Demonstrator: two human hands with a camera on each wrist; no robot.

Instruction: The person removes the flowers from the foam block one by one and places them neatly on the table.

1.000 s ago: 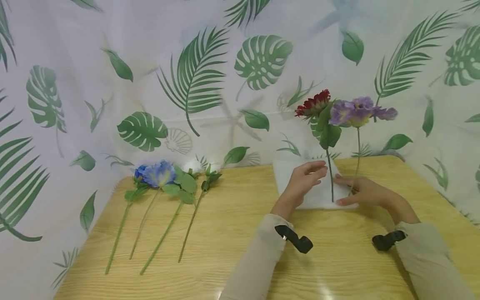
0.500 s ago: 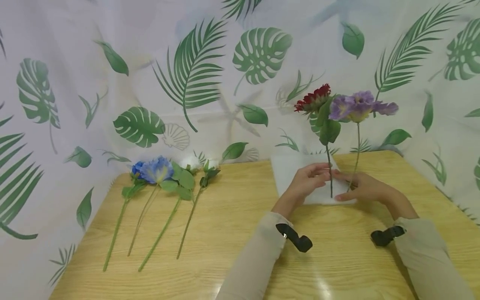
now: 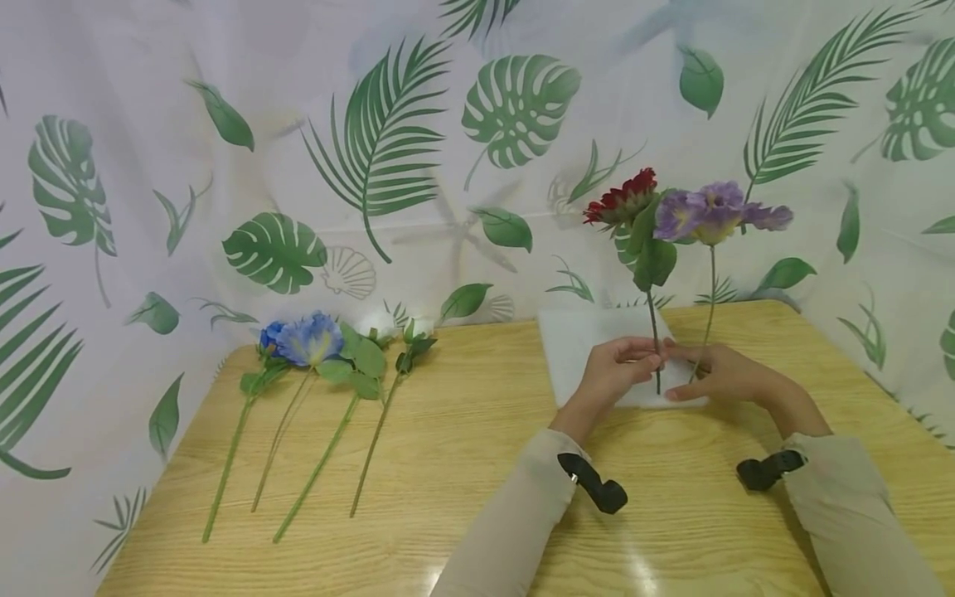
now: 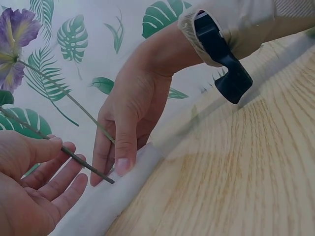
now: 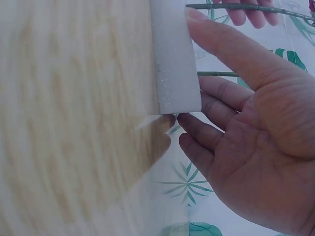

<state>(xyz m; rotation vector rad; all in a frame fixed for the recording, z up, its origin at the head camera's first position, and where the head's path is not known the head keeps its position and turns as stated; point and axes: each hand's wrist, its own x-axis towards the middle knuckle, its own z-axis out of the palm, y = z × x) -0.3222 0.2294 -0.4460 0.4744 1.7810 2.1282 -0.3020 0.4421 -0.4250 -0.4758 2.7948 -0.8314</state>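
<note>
Bare tabletop (image 3: 462,464) between the 4 laid flowers (image 3: 313,342) and the left hand (image 3: 613,373) leaves a wide path. At the white block (image 3: 564,348), stems of the red flower (image 3: 622,201) and purple flower (image 3: 709,215) obstruct; the right hand (image 3: 727,377) crowds the lower gap between these 2. The backdrop (image 3: 418,282) bounds the rear.
</note>
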